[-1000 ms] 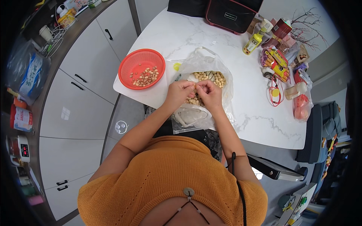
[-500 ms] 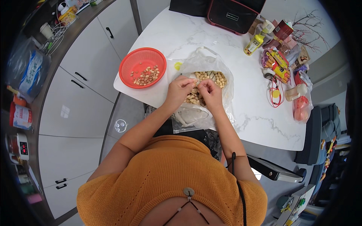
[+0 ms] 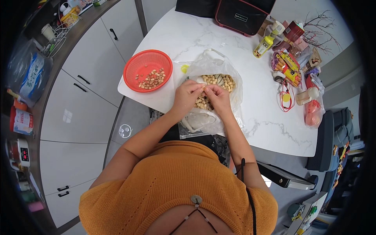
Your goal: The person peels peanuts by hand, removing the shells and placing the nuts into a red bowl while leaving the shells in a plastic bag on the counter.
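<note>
My left hand (image 3: 185, 98) and my right hand (image 3: 220, 98) meet above an open clear plastic bag (image 3: 231, 65). Thumbs and fingertips of both are pinched together on a small peanut (image 3: 204, 87), mostly covered by the fingers. Unshelled peanuts (image 3: 226, 81) fill the far part of the bag, while broken peanut shells (image 3: 203, 103) lie in a pile nearer me, below the hands. To the left stands a red plastic colander (image 3: 131, 62) with loose shelled peanuts (image 3: 152, 80) spread over its bottom.
The white marble-patterned table (image 3: 274, 125) has a black appliance (image 3: 243, 17) at its far edge. A yellow bottle (image 3: 264, 45), snack packets (image 3: 288, 66), a red cord (image 3: 288, 105) and a bag of red fruit (image 3: 313, 109) sit along the right. White cabinets (image 3: 82, 102) run along the left.
My fingertips have drawn closer together over the bag, the right hand shifting slightly left. The colander and the bag stay where they were.
</note>
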The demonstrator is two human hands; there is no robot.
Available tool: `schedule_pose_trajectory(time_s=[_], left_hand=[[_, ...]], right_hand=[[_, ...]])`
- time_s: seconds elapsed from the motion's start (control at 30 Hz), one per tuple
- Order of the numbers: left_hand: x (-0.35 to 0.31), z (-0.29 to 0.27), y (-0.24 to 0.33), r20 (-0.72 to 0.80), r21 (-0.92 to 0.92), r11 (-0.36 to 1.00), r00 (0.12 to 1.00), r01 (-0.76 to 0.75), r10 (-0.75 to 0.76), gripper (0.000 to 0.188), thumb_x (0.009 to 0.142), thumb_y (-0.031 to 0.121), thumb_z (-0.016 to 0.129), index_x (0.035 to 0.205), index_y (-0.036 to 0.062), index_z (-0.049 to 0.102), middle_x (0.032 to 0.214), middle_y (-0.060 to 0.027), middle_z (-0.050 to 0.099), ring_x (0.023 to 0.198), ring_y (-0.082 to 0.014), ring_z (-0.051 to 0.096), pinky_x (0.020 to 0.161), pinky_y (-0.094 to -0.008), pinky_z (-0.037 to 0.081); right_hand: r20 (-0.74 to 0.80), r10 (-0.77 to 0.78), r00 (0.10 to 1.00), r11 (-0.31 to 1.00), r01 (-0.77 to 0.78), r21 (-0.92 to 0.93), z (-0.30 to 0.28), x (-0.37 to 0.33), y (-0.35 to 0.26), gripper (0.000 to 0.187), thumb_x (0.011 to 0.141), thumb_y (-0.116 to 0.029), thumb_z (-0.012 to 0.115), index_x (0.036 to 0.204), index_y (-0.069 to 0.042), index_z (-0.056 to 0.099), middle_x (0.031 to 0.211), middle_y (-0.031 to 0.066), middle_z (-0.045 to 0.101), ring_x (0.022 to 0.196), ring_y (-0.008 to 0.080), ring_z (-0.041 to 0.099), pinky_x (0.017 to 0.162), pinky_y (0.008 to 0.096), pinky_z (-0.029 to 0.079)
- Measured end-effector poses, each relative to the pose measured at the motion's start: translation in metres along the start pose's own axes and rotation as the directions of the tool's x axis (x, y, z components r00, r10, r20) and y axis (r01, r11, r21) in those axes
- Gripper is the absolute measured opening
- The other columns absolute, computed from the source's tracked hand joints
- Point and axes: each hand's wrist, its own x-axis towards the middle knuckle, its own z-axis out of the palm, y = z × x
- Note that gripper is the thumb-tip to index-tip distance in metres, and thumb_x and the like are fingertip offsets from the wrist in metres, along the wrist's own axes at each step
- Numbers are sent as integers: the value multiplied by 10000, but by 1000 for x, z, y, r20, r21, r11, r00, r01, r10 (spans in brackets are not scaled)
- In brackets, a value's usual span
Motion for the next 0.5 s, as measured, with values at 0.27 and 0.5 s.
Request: schedule_pose_trajectory(time_s=[0.27, 0.5], left_hand=[[1, 6, -7, -8, -45, 998, 998, 54, -55, 157, 810, 2, 543, 939, -17, 630, 854, -56, 555, 676, -91, 570, 539, -186, 479], [3, -2, 5, 47, -21, 1000, 999, -23, 24, 136, 796, -17, 556, 920, -45, 604, 847, -74, 554, 704, -114, 586, 585, -204, 491]], right_hand=[[0, 50, 999, 999, -50, 20, 1, -2, -5, 137, 866, -160, 551, 862, -33, 603, 709, -18, 594, 505, -1, 396, 441, 144, 283], [-30, 74, 997, 996, -72, 50, 2, -2, -10, 118, 855, -150, 562, 840, -39, 600, 696, -26, 586, 496, 0, 393, 431, 146, 280]])
